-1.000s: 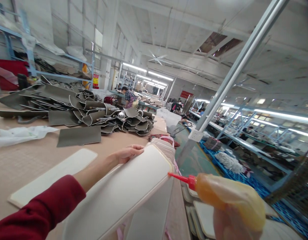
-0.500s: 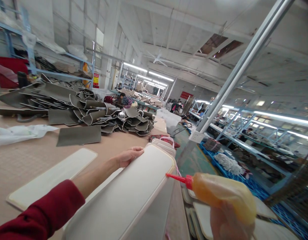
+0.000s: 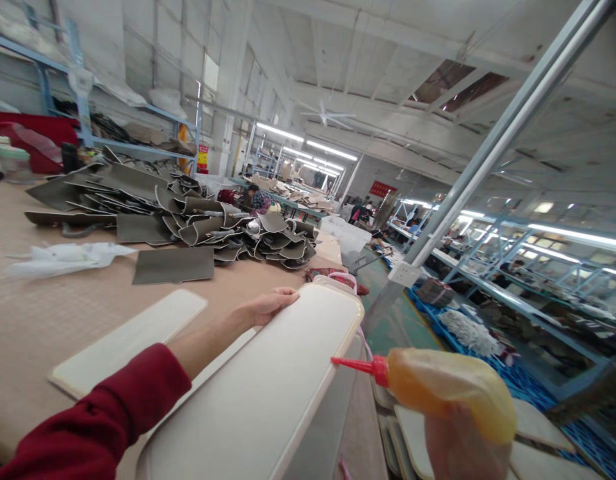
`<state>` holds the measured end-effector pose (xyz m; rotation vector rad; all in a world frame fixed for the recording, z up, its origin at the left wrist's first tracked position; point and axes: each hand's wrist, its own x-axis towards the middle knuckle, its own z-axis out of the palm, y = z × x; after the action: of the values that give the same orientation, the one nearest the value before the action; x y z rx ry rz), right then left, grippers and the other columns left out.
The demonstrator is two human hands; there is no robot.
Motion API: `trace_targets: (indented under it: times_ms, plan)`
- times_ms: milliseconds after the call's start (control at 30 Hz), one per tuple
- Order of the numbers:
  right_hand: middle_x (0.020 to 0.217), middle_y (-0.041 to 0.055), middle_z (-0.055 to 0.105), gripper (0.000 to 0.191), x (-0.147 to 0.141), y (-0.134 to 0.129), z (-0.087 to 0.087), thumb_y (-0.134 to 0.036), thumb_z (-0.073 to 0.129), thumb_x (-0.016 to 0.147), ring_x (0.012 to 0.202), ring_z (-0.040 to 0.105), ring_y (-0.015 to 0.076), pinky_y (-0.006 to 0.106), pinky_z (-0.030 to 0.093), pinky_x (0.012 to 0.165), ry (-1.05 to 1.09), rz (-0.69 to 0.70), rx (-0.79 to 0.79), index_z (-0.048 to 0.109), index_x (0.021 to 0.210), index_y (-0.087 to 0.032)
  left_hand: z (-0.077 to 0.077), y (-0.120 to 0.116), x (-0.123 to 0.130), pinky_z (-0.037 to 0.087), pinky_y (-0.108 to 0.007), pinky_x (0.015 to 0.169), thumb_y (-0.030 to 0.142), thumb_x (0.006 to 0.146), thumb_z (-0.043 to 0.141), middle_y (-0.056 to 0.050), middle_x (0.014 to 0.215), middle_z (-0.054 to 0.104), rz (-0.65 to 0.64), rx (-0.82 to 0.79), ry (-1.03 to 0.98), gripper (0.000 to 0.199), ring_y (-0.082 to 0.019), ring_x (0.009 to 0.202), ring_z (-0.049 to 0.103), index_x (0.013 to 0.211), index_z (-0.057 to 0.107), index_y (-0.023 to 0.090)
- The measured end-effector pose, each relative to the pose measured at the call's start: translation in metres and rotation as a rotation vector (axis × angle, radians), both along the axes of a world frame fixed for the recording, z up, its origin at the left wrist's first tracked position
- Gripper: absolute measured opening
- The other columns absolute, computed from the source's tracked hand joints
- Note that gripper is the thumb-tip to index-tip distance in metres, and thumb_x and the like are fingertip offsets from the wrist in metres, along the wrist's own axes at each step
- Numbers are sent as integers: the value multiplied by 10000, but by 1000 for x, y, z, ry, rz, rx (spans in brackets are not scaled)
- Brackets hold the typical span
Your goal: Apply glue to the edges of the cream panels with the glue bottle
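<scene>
A long white panel [image 3: 248,380] with rounded corners lies tilted in front of me, its far end on a stack of similar pieces. My left hand [image 3: 273,305] pinches its far left edge. My right hand [image 3: 463,440] is wrapped round a clear squeeze bottle [image 3: 438,383] of amber liquid. The bottle's red nozzle [image 3: 355,365] points left, its tip at the panel's right edge. Another white panel [image 3: 128,340] lies flat on the brown table [image 3: 33,320] to the left.
Dark grey-green pieces [image 3: 188,213] are heaped on the table's far side, near a crumpled white plastic bag [image 3: 71,259]. More panels [image 3: 413,433] lie low at right. A slanted metal post [image 3: 468,180] rises beyond. A person [image 3: 257,198] is in the distance.
The nozzle tip has moved down the panel's right edge, away from the far corner, towards me. My left hand keeps its hold. The whole view has shifted slightly.
</scene>
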<state>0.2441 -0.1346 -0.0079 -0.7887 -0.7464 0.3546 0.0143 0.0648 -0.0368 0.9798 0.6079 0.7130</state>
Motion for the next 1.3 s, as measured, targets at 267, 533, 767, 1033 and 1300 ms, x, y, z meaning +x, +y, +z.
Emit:
trace_targets:
  times_ms: [267, 533, 767, 1033, 1300]
  plan:
    - [1022, 46, 628, 555, 6, -5, -10, -283, 794, 543, 892, 600, 220, 293, 536, 754, 89, 20, -61, 606, 1054, -174, 2, 6, 2, 460, -226, 530, 319, 651, 760, 10, 648, 625, 17, 7, 63, 287, -97, 519, 562, 768, 564, 145]
    - [881, 18, 639, 568, 4, -9, -9, -293, 846, 449, 703, 591, 147, 229, 539, 669, 168, 16, -90, 637, 964, -180, 2, 11, 5, 484, -256, 535, 289, 668, 743, -6, 630, 629, 25, -13, 96, 247, -120, 521, 576, 739, 560, 139]
    - [872, 35, 647, 568, -1, -14, -11, -278, 835, 443, 695, 604, 174, 259, 557, 617, 223, 11, -137, 645, 970, -184, 7, 15, 4, 511, -276, 559, 226, 733, 674, -28, 660, 649, 41, -26, 114, 143, -140, 558, 606, 750, 565, 134]
    - [963, 41, 640, 577, 6, -16, -22, -279, 829, 481, 712, 605, 166, 236, 552, 634, 155, 54, -182, 628, 1013, -181, 7, 22, 3, 503, -267, 515, 185, 732, 662, -26, 613, 645, 74, -34, 137, 109, -139, 500, 588, 726, 572, 125]
    - [1028, 35, 636, 605, 3, -22, -31, -299, 801, 549, 819, 613, 186, 230, 547, 669, 211, 129, -245, 591, 1112, -228, 7, 26, 0, 521, -270, 570, 205, 746, 672, -30, 618, 655, 113, -56, 122, 124, -136, 524, 602, 726, 578, 126]
